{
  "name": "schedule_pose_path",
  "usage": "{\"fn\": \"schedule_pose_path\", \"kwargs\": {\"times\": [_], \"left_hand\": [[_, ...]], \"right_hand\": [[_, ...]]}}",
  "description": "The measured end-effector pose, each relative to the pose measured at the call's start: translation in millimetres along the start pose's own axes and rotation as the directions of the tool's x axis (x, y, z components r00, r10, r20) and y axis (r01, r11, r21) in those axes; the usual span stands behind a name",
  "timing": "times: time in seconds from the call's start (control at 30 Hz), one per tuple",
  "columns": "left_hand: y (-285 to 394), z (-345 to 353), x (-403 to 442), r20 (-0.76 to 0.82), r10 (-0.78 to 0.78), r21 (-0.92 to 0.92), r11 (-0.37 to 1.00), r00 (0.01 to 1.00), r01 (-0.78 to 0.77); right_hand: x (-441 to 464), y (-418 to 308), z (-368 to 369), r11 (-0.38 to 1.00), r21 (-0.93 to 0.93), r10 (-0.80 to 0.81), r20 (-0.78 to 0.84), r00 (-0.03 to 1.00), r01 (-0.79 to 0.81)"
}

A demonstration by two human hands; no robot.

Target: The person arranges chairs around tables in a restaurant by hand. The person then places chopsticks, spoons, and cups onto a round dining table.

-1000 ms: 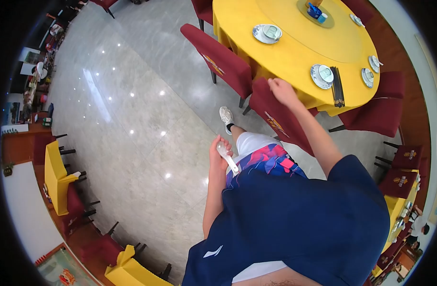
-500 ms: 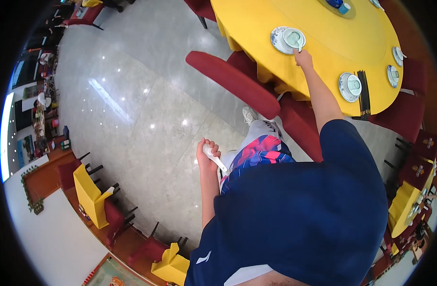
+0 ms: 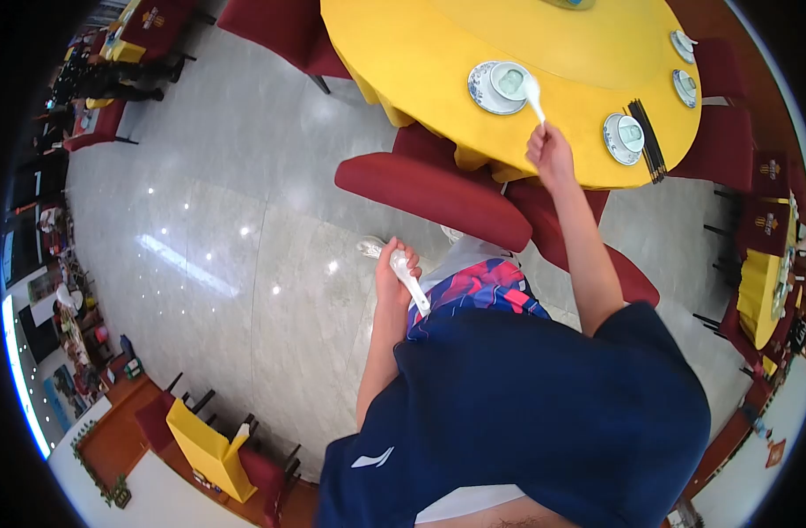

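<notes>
My right hand [image 3: 551, 154] is closed on the handle end of a white soup spoon [image 3: 534, 95], over the edge of the yellow-covered round table. The spoon's head is beside the rim of a small bowl [image 3: 510, 82], which sits with a glass in it on a blue-patterned plate [image 3: 482, 88]. Low in front of my body, my left hand [image 3: 396, 275] is wrapped round white soup spoons [image 3: 412, 283]; one handle points back toward me. How many it holds is hidden by the fingers.
On the yellow tablecloth [image 3: 403, 53], another plate-and-bowl setting [image 3: 629, 134] stands beside a bundle of black chopsticks [image 3: 648, 141]. More settings [image 3: 685, 86] lie farther round. A red chair [image 3: 434, 198] stands between me and the table. Grey tiled floor [image 3: 209, 238] stretches left.
My right hand has drawn back toward me with the spoon, which has come up out of the bowl. My left hand keeps its hold. The whole view has shifted.
</notes>
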State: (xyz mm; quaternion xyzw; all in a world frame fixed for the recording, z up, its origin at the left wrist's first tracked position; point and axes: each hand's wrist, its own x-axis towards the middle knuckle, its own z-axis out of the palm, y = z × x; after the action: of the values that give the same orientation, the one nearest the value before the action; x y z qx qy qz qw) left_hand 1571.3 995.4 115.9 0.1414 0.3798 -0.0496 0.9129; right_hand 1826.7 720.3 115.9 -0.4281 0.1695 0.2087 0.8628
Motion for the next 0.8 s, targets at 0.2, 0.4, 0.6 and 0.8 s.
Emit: {"fn": "schedule_pose_path", "kwargs": {"times": [0.2,0.4,0.6,0.8], "left_hand": [[97.4,47.5,10.4,0.202,-0.079,0.203,0.978,0.976,0.038],[213.4,43.3,-0.4,0.317,0.11,0.216,0.959,0.942,-0.185],[287.8,-3.1,8.1,0.157,0.243,0.031,0.968,0.957,-0.25],[319.6,-38.8,32.0,0.002,0.301,0.031,0.953,0.954,-0.301]], "right_hand": [[-129.9,63.2,163.1,0.521,0.691,-0.066,0.618,0.784,-0.501],[-151.9,140.8,283.2,0.7,0.377,0.009,0.845,0.534,-0.607],[-142.3,216.8,345.2,0.89,-0.294,0.44,0.347,0.828,-0.349],[-119.7,256.9,374.2,0.712,-0.645,0.522,0.222,0.824,-0.277]]}}
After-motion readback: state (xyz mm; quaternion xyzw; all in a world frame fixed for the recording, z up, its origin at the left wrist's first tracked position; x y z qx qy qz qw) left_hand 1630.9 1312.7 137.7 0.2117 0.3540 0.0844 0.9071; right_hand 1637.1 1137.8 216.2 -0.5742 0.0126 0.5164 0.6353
